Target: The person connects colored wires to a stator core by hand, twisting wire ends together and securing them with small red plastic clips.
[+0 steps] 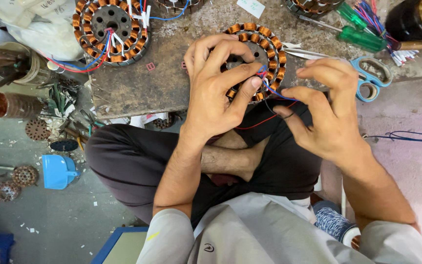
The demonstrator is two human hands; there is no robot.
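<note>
head view: my left hand (216,93) grips the copper-wound stator (255,61) at the bench's (142,88) front edge, while my right hand (326,110) pinches its red and blue wires (274,92). i judge lead dressing underway; next needs steady tension.

A single view is given, taken from a head-worn camera. The scene is looked down on steeply and from close range, over the crossed legs (181,161) toward the desk (167,83) edge ahead.
</note>
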